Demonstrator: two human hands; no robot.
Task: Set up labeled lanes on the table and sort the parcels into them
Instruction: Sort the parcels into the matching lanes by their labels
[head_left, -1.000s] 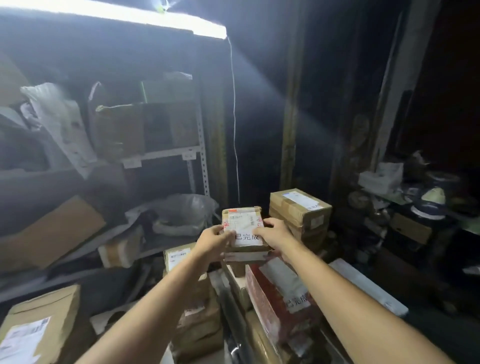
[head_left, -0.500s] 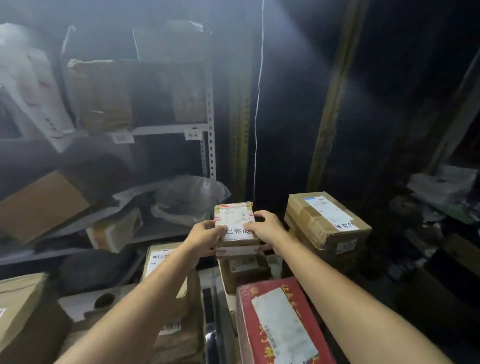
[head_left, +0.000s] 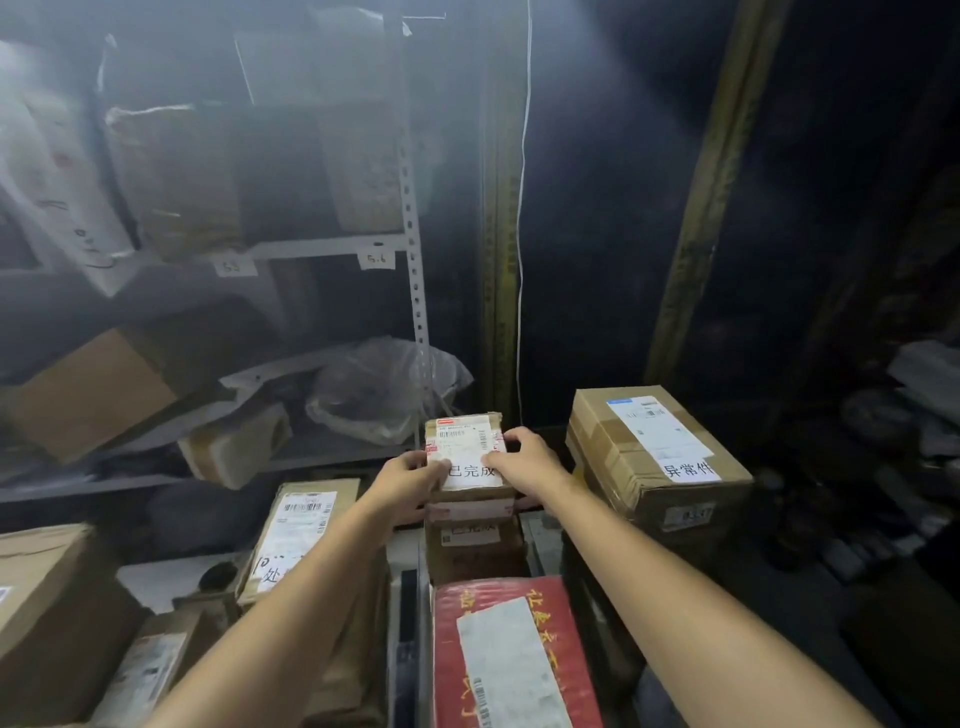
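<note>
A small cardboard parcel (head_left: 464, 432) with a shipping label and a white handwritten paper slip sits on top of a short stack of boxes (head_left: 474, 545) in the middle. My left hand (head_left: 410, 480) grips its left side, thumb on the slip. My right hand (head_left: 524, 457) holds its right edge, fingers curled over the top. A red box (head_left: 511, 649) with a white label lies nearest me in the same row. To the right stands a larger carton (head_left: 654, 457) with its own handwritten slip. To the left lies a labelled carton (head_left: 304, 530).
A metal shelf rack (head_left: 413, 270) with boxes and a plastic bag (head_left: 384, 389) stands behind on the left. Big cartons (head_left: 47, 613) crowd the lower left. Dark clutter (head_left: 883, 467) fills the right side. A white cord (head_left: 522, 208) hangs down the wall.
The view has tilted down and closed in on the stack. Both hands have stayed on the small parcel, which has settled lower onto the stack.
</note>
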